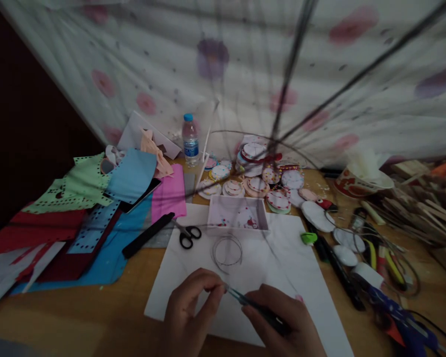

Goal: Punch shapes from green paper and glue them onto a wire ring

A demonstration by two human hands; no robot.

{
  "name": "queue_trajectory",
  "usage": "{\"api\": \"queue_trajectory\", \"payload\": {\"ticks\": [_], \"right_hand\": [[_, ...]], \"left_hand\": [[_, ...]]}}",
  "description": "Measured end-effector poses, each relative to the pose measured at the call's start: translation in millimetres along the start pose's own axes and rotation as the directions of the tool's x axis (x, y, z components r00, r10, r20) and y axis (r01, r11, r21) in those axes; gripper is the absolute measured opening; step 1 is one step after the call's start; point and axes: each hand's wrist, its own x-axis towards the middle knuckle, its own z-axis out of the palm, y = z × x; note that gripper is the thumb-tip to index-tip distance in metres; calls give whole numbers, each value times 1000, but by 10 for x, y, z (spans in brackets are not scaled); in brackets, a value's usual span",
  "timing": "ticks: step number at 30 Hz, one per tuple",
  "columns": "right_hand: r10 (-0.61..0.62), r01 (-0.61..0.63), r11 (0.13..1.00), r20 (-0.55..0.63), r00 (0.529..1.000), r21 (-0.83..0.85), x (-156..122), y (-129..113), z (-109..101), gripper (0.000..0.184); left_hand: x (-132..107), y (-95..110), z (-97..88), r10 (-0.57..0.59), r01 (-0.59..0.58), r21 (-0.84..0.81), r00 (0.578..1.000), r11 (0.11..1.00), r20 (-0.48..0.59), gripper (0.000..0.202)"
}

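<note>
Over a white sheet (193, 267), my left hand (195, 307) pinches something too small to make out between thumb and forefinger. My right hand (282, 322) is closed round dark tweezers (262, 312), whose thin tips reach to the left fingertips. Just beyond the hands lies a loose coil of thin wire (227, 264); whether its end runs into my left fingers cannot be told. Behind the coil stands a shallow white box (238, 230) with small red and white bits inside. Black-handled scissors (186, 242) lie left of the box.
Felt sheets (132, 176) and a phone (139, 196) are piled left. Decorated little round hats (233, 188) and a water bottle (191, 141) stand behind. On the right are a glue gun (401, 317), pliers (394, 267), wooden sticks (427, 198) and a paper bowl (360, 183).
</note>
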Motion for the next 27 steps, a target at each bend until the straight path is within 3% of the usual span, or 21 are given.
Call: {"api": "queue_trajectory", "payload": {"ticks": [14, 21, 24, 27], "right_hand": [[-41, 40, 997, -24, 999, -60, -14, 20, 23, 24], [-170, 160, 979, -75, 983, -130, -22, 66, 4, 27], [-334, 297, 908, -84, 939, -296, -70, 143, 52, 17], [-536, 407, 722, -81, 840, -560, -127, 238, 159, 16]], "left_hand": [[-21, -18, -18, 19, -19, -14, 1000, 1000, -2, 11], [-21, -17, 33, -60, 58, -47, 997, 997, -43, 15], [-53, -65, 117, -88, 86, -61, 996, 994, -24, 21], [-79, -138, 221, -103, 102, -52, 994, 993, -23, 26]]}}
